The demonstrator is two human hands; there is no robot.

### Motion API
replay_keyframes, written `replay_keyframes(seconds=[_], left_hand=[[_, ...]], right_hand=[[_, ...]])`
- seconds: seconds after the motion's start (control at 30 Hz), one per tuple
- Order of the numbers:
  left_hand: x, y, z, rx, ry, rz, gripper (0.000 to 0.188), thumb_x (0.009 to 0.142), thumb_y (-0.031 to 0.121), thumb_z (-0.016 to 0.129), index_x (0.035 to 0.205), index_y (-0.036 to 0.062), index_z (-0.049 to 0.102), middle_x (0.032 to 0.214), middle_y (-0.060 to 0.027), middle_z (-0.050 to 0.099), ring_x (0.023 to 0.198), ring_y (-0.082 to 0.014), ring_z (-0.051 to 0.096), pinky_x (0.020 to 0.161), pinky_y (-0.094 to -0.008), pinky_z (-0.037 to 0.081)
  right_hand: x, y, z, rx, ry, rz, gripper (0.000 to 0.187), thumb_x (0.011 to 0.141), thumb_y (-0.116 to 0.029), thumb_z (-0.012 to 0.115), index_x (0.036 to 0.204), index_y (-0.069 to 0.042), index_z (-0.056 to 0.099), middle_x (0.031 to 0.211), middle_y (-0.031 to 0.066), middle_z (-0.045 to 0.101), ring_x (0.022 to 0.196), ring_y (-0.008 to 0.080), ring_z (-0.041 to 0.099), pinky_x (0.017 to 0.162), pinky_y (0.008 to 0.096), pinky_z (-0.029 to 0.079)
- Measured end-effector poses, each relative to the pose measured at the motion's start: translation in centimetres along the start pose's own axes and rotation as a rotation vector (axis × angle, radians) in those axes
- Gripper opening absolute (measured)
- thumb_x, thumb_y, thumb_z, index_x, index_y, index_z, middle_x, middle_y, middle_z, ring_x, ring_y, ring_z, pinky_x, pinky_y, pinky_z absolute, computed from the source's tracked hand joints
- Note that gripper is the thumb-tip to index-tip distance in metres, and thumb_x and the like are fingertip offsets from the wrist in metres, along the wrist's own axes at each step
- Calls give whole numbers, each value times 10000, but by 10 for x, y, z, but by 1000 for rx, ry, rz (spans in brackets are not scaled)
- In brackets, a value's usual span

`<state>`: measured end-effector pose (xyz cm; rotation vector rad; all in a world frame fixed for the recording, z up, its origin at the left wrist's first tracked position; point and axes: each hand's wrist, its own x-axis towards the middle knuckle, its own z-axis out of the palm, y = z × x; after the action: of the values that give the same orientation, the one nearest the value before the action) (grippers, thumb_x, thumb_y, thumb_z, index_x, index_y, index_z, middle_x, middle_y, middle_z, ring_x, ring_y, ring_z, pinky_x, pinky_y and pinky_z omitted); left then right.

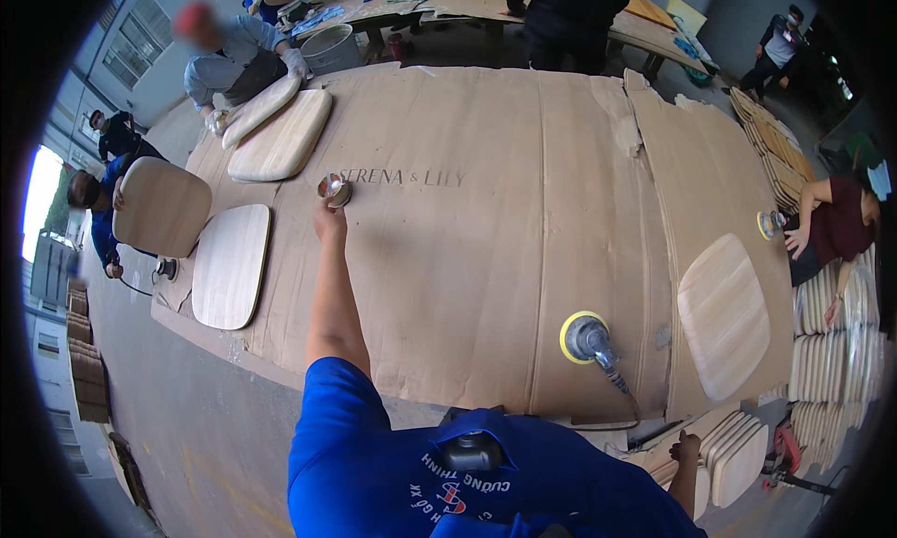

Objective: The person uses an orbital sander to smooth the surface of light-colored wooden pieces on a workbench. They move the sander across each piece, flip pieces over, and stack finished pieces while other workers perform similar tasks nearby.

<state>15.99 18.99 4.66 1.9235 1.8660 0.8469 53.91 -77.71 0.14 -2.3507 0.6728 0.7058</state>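
Observation:
My left arm stretches out over the cardboard-covered table (448,258). At its end my left hand (330,220) is closed around a small metal can (334,190), held by its near side beside dark lettering on the cardboard. My right hand (687,447) is low at the right, its fingers curled, next to a stack of pale wooden panels (738,459); what it grips, if anything, I cannot make out. Between my arms and the right edge lies a round sander (586,338) with a yellow pad rim, its hose running toward me. A pale wooden panel (724,315) lies flat to its right.
At the left, a person holds up a wooden panel (162,207) behind another panel (232,267). A person at far left handles stacked panels (280,136). At right, a person's hand (797,241) is near a second sander (771,225). Beyond the table stands a bucket (332,49).

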Motion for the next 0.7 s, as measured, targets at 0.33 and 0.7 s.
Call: replay_keyframes(seconds=[0.33, 0.7], left_hand=[[105, -33, 74, 226, -134, 97, 255, 766, 233, 725, 1003, 139, 734, 982, -98, 693, 872, -270, 673, 767, -383, 530], [118, 33, 44, -308, 76, 119, 209, 857, 236, 727, 961, 55, 713, 926, -61, 707, 744, -157, 638, 664, -305, 518]], right_hand=[[-159, 42, 71, -336, -270, 141, 347, 895, -315, 670, 1034, -15, 565, 741, 156, 685, 557, 246, 680, 452, 362, 539], [-216, -44, 81, -388, -121, -351, 312, 847, -342, 687, 964, -53, 675, 819, 132, 694, 707, 246, 677, 687, 373, 535]])
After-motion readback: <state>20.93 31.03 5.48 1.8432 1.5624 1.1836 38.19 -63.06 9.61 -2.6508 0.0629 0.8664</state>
